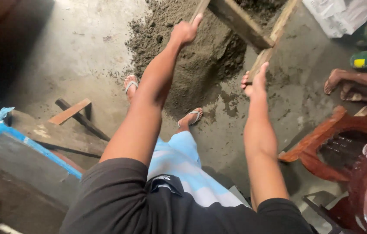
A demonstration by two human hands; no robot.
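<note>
Both hands, left (186, 31) and right (255, 80), grip a wooden frame (253, 30); white sack (337, 15) top right.

A: How many hands are on the wooden frame (253, 32)?
B: Two, the left hand (185, 31) and the right hand (255, 80).
A: How many sand piles?
B: One big sand pile (196, 56).
A: And flip-flops?
B: Two flip-flops (192, 117). Also one red chair (322, 138) and one other person's feet (337, 82).

Sand heap (201, 56) blocks ahead; bare floor (83, 47) left.
</note>
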